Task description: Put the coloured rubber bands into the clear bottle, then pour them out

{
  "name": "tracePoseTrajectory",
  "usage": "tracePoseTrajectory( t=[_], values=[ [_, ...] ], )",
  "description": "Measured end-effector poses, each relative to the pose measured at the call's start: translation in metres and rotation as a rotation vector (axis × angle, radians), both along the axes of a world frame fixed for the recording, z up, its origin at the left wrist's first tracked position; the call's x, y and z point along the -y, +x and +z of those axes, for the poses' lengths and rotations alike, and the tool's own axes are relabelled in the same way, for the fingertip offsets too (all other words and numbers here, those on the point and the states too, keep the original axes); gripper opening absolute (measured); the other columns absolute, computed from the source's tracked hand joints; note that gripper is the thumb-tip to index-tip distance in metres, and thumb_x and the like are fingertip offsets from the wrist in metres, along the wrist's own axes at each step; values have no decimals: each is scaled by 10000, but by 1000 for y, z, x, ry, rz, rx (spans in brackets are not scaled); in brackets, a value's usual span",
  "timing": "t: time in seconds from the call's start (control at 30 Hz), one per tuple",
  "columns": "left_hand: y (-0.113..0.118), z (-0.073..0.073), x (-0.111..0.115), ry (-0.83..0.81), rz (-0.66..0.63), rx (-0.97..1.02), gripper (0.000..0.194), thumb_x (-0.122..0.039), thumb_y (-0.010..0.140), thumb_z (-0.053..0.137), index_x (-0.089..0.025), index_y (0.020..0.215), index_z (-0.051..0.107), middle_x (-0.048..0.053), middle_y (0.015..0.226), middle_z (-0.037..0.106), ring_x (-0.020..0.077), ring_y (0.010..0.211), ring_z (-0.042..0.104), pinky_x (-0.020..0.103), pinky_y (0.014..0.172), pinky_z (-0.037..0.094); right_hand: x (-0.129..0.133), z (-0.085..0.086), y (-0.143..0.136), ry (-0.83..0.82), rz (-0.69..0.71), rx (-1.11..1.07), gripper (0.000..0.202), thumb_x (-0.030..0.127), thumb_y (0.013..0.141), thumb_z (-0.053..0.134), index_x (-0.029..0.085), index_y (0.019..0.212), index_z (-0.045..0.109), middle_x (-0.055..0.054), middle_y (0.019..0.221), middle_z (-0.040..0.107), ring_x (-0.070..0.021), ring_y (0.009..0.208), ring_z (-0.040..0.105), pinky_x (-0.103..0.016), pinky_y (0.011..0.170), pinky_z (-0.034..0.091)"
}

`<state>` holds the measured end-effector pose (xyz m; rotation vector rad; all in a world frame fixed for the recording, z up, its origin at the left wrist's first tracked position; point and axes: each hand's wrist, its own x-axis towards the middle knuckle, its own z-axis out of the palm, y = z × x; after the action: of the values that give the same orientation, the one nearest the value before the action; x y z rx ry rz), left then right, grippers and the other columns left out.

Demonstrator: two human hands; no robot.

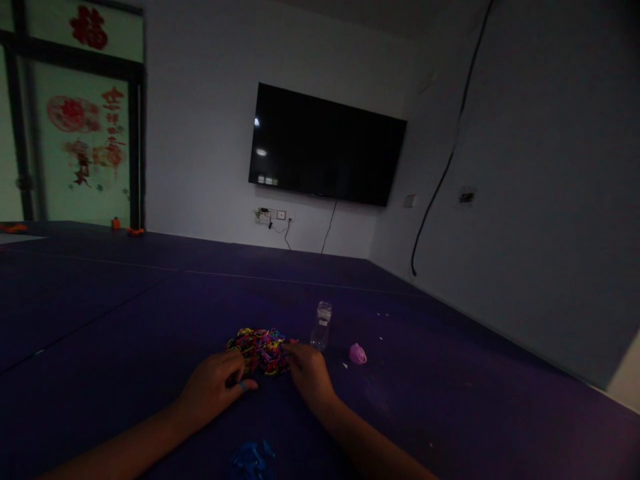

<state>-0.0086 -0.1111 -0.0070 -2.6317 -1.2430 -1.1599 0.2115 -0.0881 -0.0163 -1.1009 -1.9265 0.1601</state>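
A pile of multicoloured bands (261, 349) lies on the dark purple surface, between my two hands. My left hand (216, 385) is at the pile's lower left edge; its thumb, with a blue band around it, is held apart from the curled fingers, and nothing shows in the grasp. My right hand (309, 373) touches the pile's right side with bent fingertips; whether they pinch a band is too small to tell. Just behind that hand stands a clear bottle (321, 327). To its right sits a small pink object (357, 354).
Blue items (253, 460) lie near the bottom edge, between my forearms. Small white scraps (345, 365) are scattered on the purple surface (450, 393) at the right. Orange objects (116, 224) sit far left. A television (327, 147) hangs on the wall.
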Motion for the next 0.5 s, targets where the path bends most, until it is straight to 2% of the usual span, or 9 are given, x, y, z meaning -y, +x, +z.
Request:
tracePoseTrajectory(
  t=[0.2, 0.33, 0.5],
  values=[
    [1, 3, 2, 12, -12, -7, 352, -401, 772, 627, -194, 557, 440, -49, 568, 496, 121, 561, 487, 217, 521, 333, 1, 4, 0, -8, 135, 168, 302, 19, 722, 513, 223, 820, 712, -29, 891, 709, -167, 864, 635, -265, 795, 474],
    [2, 3, 3, -4, 6, 10, 255, -339, 772, 609, -201, 609, 468, -49, 592, 515, 127, 581, 506, 220, 544, 358, 5, 10, -1, -48, 103, 233, 251, 66, 773, 526, 235, 842, 697, -15, 938, 702, -160, 917, 618, -258, 835, 447],
    [1, -2, -1, -28, -34, 22, 109, -168, 776, 504, -206, 674, 489, -32, 685, 573, 133, 647, 547, 227, 599, 396, 7, 13, -2, -86, 64, 250, 211, 114, 835, 506, 218, 874, 686, -28, 932, 697, -157, 926, 613, -257, 854, 432]
  ],
)
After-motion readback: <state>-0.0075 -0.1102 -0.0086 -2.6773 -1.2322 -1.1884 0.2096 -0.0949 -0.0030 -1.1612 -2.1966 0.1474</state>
